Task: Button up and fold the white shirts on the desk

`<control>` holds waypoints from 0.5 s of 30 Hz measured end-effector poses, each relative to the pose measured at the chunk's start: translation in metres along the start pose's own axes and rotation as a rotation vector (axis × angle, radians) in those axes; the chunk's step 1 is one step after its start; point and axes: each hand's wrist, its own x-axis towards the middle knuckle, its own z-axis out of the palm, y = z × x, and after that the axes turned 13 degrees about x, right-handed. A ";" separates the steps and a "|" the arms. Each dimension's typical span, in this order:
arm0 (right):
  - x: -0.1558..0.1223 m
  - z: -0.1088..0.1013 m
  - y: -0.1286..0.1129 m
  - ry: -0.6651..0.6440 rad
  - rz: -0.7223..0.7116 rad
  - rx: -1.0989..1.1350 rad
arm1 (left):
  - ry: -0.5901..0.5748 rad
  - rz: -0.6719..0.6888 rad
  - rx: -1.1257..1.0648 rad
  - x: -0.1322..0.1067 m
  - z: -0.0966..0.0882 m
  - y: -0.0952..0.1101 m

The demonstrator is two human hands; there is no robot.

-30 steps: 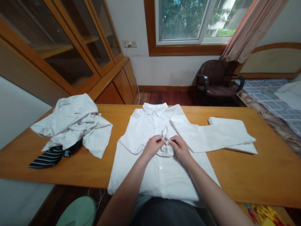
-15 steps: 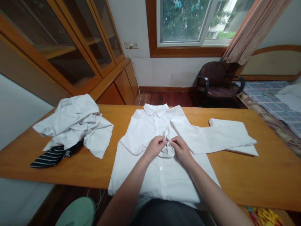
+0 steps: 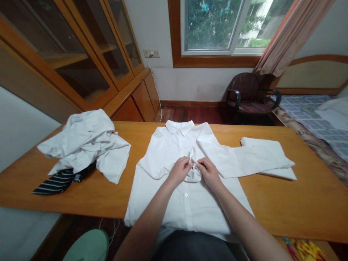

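While a long, varnished orange-brown wooden table is standing before the person, a white, long-sleeved, collared cloth shirt is lying front-up across its middle. Left hand, right hand: both are pinching a bunched white cloth sleeve end above the shirt's front. Fabric: seemingly light, soft, crease-prone; best gripped along edges or seams. Brands, labels, writing: I am reading none.
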 end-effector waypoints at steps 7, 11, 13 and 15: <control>0.000 0.003 0.006 0.070 0.020 -0.005 | 0.012 0.096 0.033 -0.006 0.003 -0.004; 0.000 0.002 0.007 0.071 0.013 0.011 | 0.007 0.079 0.049 -0.005 0.005 -0.006; -0.001 0.002 0.005 0.059 0.006 0.018 | -0.002 0.061 0.078 -0.004 0.006 -0.005; -0.001 0.001 0.004 0.061 0.004 0.011 | 0.000 0.058 0.132 -0.004 0.007 -0.004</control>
